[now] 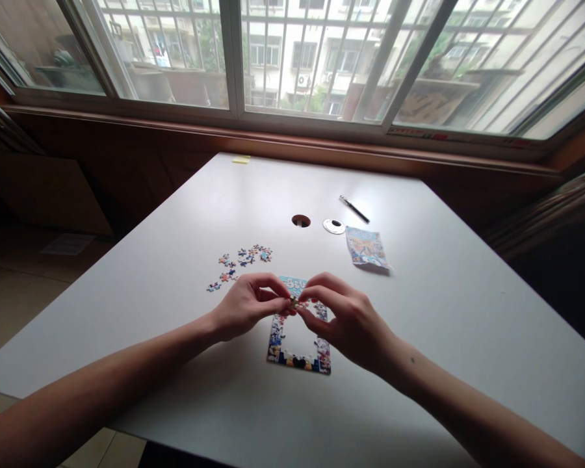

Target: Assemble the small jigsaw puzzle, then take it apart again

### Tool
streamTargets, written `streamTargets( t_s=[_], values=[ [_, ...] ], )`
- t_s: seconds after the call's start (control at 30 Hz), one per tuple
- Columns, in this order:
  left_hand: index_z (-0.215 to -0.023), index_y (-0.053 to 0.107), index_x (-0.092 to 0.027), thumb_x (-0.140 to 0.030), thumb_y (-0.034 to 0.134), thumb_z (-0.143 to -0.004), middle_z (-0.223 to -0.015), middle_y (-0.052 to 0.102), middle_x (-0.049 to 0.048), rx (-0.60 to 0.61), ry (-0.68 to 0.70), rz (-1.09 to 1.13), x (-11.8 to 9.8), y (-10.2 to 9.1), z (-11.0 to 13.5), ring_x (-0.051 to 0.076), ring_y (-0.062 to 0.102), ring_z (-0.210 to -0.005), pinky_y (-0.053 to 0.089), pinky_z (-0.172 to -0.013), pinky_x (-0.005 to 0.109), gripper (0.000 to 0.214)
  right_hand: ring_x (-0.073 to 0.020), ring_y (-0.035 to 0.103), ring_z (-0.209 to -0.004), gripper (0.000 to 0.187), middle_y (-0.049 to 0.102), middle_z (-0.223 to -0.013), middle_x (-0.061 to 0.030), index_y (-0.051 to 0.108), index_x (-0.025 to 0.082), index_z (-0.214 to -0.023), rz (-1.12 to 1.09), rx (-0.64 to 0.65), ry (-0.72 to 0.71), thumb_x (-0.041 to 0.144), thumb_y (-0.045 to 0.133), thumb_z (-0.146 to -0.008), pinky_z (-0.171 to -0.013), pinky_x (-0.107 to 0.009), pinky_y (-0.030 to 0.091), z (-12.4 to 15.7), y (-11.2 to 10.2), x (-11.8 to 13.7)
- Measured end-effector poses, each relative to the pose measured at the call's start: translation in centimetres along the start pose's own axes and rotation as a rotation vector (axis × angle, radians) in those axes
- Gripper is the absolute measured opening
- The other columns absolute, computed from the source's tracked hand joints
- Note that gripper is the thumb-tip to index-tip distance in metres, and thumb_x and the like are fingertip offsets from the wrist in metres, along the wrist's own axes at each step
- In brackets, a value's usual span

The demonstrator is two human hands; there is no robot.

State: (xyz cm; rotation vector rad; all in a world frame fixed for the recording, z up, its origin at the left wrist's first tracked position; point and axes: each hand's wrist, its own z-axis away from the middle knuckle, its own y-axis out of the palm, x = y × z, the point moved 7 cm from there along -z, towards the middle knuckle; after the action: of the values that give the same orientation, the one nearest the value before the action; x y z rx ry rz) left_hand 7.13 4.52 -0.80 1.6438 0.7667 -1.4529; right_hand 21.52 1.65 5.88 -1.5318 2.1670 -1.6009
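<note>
A small puzzle piece [294, 302] is pinched between thumb and forefinger of my left hand [253, 302]. From the other side, the fingertips of my right hand [341, 312] curl round the same piece and appear to touch it. Both hands hover over the upper part of a jigsaw puzzle [299, 363], a rectangular frame of joined colourful pieces with a white open middle. My fingers cover some of its upper rows. Left of the puzzle and beyond my left hand, several loose puzzle pieces [246, 257] lie scattered.
On the white table [175, 260] a printed packet [368, 248] lies to the right, with a black pen [355, 208] behind it. Near them are a round cable hole [301, 221] and its loose cover [334, 226]. Yellow tape [241, 159] marks the far edge, below the window.
</note>
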Motion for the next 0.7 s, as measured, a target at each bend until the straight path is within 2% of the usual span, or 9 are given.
streamTargets(
  t_s=[0.17,0.3,0.37,0.43,0.53,0.63,0.7],
  values=[
    [-0.091,0.066,-0.010,-0.030,0.078,-0.081,-0.082,0.071,0.0075,-0.007,-0.017,-0.028,-0.1,0.0,0.0,0.019,0.071,-0.079,0.059,-0.075,0.037,0.026,-0.0184,0.062,-0.079,0.006,0.063,-0.092,-0.0081,0.065,0.018,-0.094,0.062,-0.011,-0.022,0.021,0.060,-0.091,-0.070,-0.033,0.054,0.2,0.4,0.3],
    [-0.097,0.063,-0.011,-0.031,0.070,-0.087,-0.088,0.069,0.0083,0.029,0.017,-0.120,-0.3,0.3,-0.1,0.019,0.070,-0.083,0.058,-0.076,0.037,0.024,-0.0190,0.061,-0.078,0.008,0.063,-0.091,-0.0086,0.065,0.018,-0.093,0.106,0.003,-0.027,0.021,0.058,-0.091,-0.070,-0.034,0.054,0.1,0.2,-0.2],
    [-0.104,0.061,-0.014,-0.030,0.064,-0.091,-0.096,0.068,0.0093,0.030,0.132,-0.306,-0.8,0.4,0.0,0.020,0.067,-0.089,0.058,-0.081,0.038,0.021,-0.0191,0.061,-0.079,0.007,0.063,-0.091,-0.0082,0.066,0.018,-0.092,0.132,0.051,0.028,0.020,0.060,-0.089,-0.072,-0.034,0.053,-0.1,-0.2,-1.5],
    [-0.110,0.061,-0.017,-0.026,0.060,-0.091,-0.107,0.066,0.0102,0.044,0.304,-0.605,-1.5,1.1,0.3,0.022,0.062,-0.102,0.054,-0.091,0.042,0.021,-0.0197,0.061,-0.080,0.004,0.063,-0.090,-0.0073,0.067,0.018,-0.088,0.188,0.141,0.095,0.019,0.063,-0.086,-0.073,-0.034,0.052,-0.1,-0.5,-3.2],
    [-0.121,0.060,-0.020,-0.027,0.060,-0.089,-0.124,0.062,0.0107,0.145,0.493,-0.997,-1.4,2.5,0.9,0.027,0.052,-0.121,0.043,-0.106,0.047,0.033,-0.0179,0.061,-0.077,0.001,0.064,-0.090,-0.0060,0.068,0.019,-0.082,0.202,0.295,0.146,0.018,0.068,-0.083,-0.070,-0.032,0.050,0.2,-0.5,-5.3],
    [-0.135,0.052,-0.021,-0.033,0.059,-0.089,-0.138,0.055,0.0109,0.229,0.529,-1.161,-0.4,3.1,1.0,0.031,0.044,-0.132,0.038,-0.111,0.049,0.048,-0.0161,0.060,-0.076,0.004,0.064,-0.092,-0.0053,0.069,0.020,-0.083,0.179,0.355,0.141,0.016,0.067,-0.082,-0.069,-0.030,0.049,0.5,-0.2,-5.8],
    [-0.139,0.049,-0.021,-0.035,0.058,-0.089,-0.141,0.053,0.0110,0.253,0.518,-1.207,0.0,3.2,0.9,0.031,0.044,-0.133,0.037,-0.111,0.048,0.052,-0.0159,0.059,-0.077,0.005,0.063,-0.092,-0.0051,0.069,0.020,-0.083,0.170,0.369,0.133,0.015,0.066,-0.082,-0.070,-0.030,0.049,0.6,0.3,-5.6]
  ],
)
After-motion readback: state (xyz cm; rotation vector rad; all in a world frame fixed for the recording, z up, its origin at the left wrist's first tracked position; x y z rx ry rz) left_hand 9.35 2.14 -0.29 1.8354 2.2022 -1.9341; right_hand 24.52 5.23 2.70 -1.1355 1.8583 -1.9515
